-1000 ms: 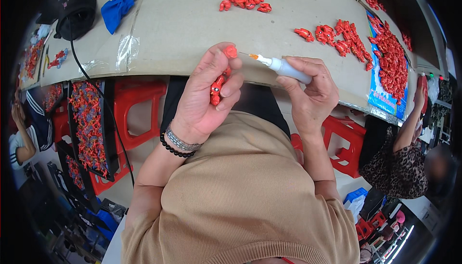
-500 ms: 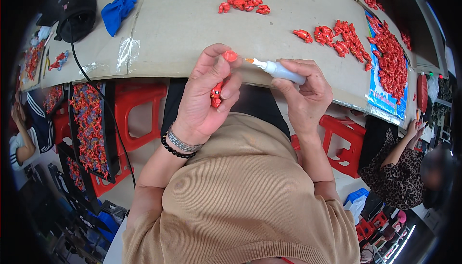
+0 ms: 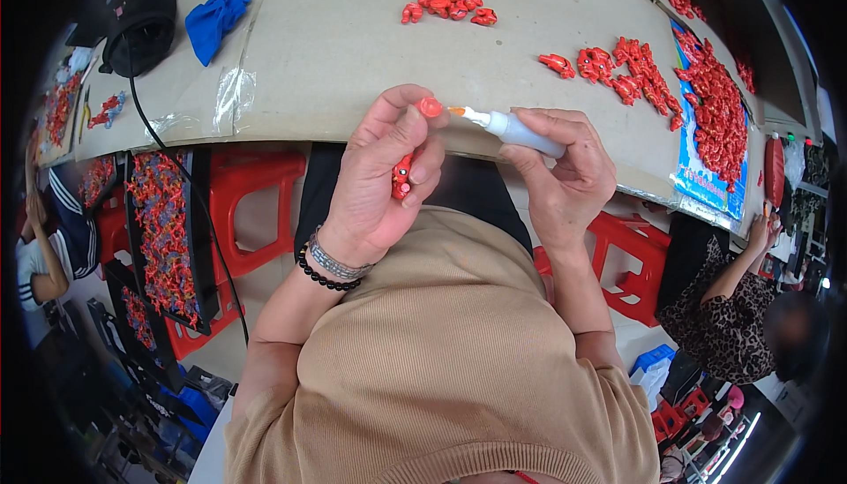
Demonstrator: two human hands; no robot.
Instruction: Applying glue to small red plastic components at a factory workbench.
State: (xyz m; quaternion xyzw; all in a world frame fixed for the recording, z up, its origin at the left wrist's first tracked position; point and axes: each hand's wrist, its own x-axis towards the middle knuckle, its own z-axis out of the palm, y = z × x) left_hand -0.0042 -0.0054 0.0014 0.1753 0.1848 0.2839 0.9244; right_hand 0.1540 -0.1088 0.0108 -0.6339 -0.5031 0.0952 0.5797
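My left hand [image 3: 375, 171] is closed on red plastic toy parts. A small round red piece [image 3: 430, 107] is pinched between its thumb and forefinger, and a red toy figure piece [image 3: 401, 175] is tucked under the curled lower fingers. In my right hand [image 3: 569, 175] is a white glue bottle [image 3: 525, 135], gripped between thumb and fingers and tilted toward the left. Its orange-tipped nozzle points at the round piece, very close to it; whether they touch I cannot tell. Both hands are above the near edge of the table.
The table [image 3: 335, 52] carries a small group of red parts [image 3: 448, 0] and, at right, a large red heap [image 3: 716, 109] on a blue sheet. A blue cloth [image 3: 216, 21] lies at left. A black cable [image 3: 190, 175] hangs over the edge. Red stools and co-workers are on both sides.
My left hand has turned slightly, and the round red piece has shifted a little right and down. My right hand and the bottle have moved slightly right.
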